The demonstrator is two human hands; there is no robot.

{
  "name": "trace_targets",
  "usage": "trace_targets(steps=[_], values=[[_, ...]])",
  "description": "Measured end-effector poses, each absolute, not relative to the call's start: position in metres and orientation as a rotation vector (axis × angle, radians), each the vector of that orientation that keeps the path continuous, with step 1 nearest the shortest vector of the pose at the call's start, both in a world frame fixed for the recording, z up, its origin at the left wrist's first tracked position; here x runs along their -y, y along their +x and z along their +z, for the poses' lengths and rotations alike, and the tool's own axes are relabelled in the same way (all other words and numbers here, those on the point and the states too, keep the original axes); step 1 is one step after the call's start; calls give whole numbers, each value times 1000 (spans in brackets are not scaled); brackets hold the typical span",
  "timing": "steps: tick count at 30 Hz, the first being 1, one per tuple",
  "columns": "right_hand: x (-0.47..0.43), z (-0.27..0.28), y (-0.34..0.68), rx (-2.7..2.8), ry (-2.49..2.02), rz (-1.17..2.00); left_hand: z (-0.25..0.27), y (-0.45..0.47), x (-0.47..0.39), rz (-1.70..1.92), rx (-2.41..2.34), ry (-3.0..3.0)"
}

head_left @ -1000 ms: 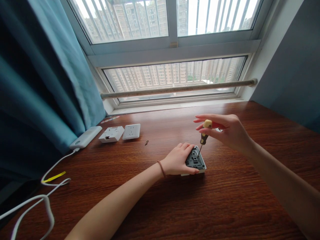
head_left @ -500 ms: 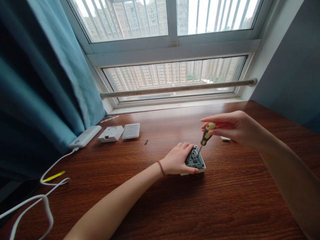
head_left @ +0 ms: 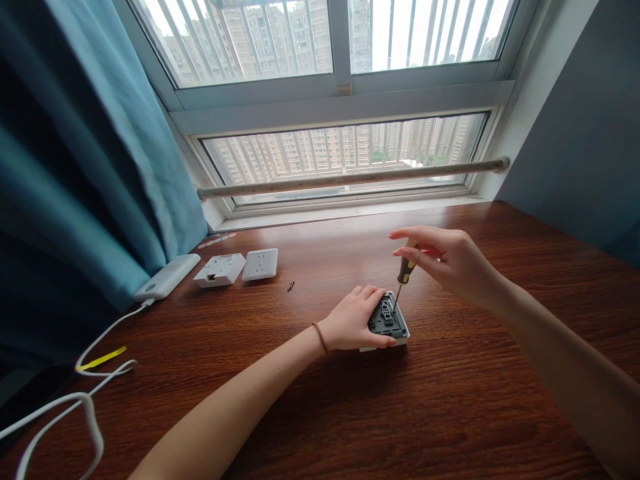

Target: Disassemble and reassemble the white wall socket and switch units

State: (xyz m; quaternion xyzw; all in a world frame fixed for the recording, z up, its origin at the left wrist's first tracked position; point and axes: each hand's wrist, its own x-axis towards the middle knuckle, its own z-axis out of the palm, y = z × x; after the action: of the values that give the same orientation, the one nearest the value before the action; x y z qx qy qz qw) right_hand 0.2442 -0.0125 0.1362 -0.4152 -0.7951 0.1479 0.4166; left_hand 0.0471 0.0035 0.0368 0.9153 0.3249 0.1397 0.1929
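On the wooden table, my left hand [head_left: 354,320] grips the left side of a wall socket [head_left: 389,319], its dark inner face turned up and a white edge showing around it. Above, my right hand [head_left: 437,252] has its fingers around the top of a screwdriver [head_left: 406,269] with a dark and yellow handle. The screwdriver leans slightly, and its thin shaft runs down to the socket's dark face, beside the raised block in the middle. Whether the tip sits in a screw is too small to tell.
Two small screws [head_left: 291,286] lie left of the socket. Farther left are a white socket faceplate [head_left: 261,264], a white box [head_left: 219,270] and a white power bank [head_left: 167,277] with a white cable [head_left: 107,323] and yellow tie [head_left: 103,359]. Blue curtain [head_left: 100,153] hangs at left; a window bar [head_left: 350,179] crosses behind.
My right hand has shifted and turned around the handle's top, its fingers now covering more of it. The screwdriver stands a little more upright. My left hand keeps its hold on the socket.
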Motion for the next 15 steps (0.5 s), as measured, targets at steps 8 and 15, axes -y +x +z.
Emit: trace_targets(steps=[8, 15], values=[[5, 143, 269, 2125, -985, 555, 37, 46, -4, 389, -901, 2583], [8, 134, 251, 1954, -1222, -265, 35, 45, -5, 362, -869, 2591]])
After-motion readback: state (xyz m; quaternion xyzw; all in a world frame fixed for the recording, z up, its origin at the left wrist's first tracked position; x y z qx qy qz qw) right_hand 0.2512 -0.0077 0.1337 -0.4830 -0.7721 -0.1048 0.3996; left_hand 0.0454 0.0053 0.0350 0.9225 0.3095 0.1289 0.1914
